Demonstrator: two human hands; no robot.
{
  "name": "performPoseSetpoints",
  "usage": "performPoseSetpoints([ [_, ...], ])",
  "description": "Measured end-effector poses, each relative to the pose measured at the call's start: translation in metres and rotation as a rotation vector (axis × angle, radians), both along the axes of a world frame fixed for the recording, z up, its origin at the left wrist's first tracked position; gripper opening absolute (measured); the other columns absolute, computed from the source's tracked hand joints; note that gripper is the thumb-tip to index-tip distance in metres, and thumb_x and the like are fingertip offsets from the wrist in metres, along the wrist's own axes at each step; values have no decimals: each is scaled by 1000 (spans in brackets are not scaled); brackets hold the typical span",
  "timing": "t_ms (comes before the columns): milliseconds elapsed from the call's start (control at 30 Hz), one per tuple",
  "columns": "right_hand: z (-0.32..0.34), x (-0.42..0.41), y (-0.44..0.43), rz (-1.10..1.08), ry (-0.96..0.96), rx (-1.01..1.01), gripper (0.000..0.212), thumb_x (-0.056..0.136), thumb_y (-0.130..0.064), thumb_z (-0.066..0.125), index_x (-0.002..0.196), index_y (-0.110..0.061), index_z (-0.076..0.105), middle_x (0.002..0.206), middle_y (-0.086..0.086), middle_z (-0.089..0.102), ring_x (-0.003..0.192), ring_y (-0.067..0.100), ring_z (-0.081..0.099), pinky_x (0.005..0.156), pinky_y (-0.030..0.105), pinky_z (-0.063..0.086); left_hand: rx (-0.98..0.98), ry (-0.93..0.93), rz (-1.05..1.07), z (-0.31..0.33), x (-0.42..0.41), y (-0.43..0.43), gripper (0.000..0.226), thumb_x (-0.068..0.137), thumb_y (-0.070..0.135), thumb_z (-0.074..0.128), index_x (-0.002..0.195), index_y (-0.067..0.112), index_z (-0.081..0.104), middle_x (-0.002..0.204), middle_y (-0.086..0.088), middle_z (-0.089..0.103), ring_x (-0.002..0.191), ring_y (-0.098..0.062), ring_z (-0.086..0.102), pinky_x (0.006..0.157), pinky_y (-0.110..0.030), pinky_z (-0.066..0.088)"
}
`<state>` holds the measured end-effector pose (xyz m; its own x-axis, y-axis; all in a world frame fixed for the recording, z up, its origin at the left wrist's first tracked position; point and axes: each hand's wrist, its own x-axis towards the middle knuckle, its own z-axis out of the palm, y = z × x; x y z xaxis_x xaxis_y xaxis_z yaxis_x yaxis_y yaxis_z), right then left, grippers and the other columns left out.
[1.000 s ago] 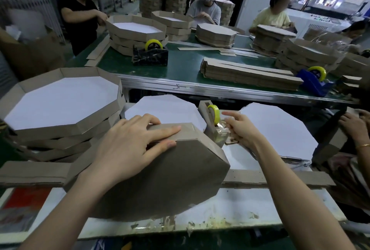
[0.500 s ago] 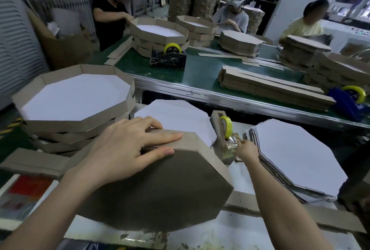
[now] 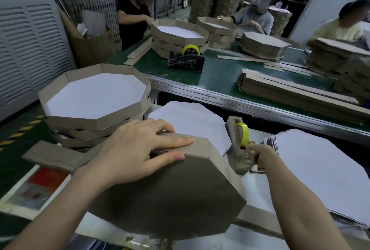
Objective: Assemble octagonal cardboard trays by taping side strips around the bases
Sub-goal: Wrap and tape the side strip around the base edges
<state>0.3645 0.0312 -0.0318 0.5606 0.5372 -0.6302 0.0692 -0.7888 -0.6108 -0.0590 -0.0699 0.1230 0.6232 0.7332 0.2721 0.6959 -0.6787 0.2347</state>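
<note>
A worker in black (image 3: 134,15), one in grey (image 3: 258,19) and one in yellow (image 3: 340,29) are behind a green table (image 3: 218,73). A louvred panel (image 3: 30,49) stands left, beside an open carton (image 3: 94,49). A red sheet (image 3: 48,177) lies lower left.

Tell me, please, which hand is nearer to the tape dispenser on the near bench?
Right. The right hand is at the foot of the tape dispenser, pinching the tape end; the left hand presses on the upturned tray to the dispenser's left, apart from it.

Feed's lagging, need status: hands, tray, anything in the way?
Left hand flat on side strip, steadying upturned tray. Right hand pinching tape at dispenser. Nothing between dispenser and tray.
</note>
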Motion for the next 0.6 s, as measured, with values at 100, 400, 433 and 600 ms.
performPoseSetpoints([
  [100, 8, 5, -6, -119, 181, 98, 31, 100, -24, 58, 73, -11, 52, 44, 1, 50, 30, 10, 43, 30, 14, 34, 4, -14, -1, 1, 3, 2, 45, 90, 75, 17, 128, 67, 41, 116, 24, 55, 101, -1, 53, 72, -23, 37],
  [400, 6, -16, -19, -206, 203, 127, 15, 104, -13, 48, 96, 0, 51, 72, 16, 59, 29, 19, 57, 26, 20, 41, 10, -31, -9, 1, 5, 0, 42, 90, 74, 20, 126, 69, 42, 113, 24, 56, 98, -2, 55, 69, -24, 38],
  [433, 7, -17, -20, -232, 247, 168, 9, 103, -11, 50, 103, -2, 51, 77, 16, 58, 34, 21, 60, 27, 22, 43, 10, -31, -4, 1, 4, 0, 42, 90, 74, 20, 125, 68, 44, 113, 24, 56, 98, -3, 55, 69, -23, 36],
  [600, 3, -10, -41, -416, 486, 315, 17, 97, -13, 61, 104, 2, 59, 113, 25, 58, 74, 33, 63, 34, 31, 51, 12, -36, -10, 2, 6, -1, 43, 89, 74, 21, 124, 68, 45, 113, 23, 57, 99, -5, 56, 72, -25, 38],
])
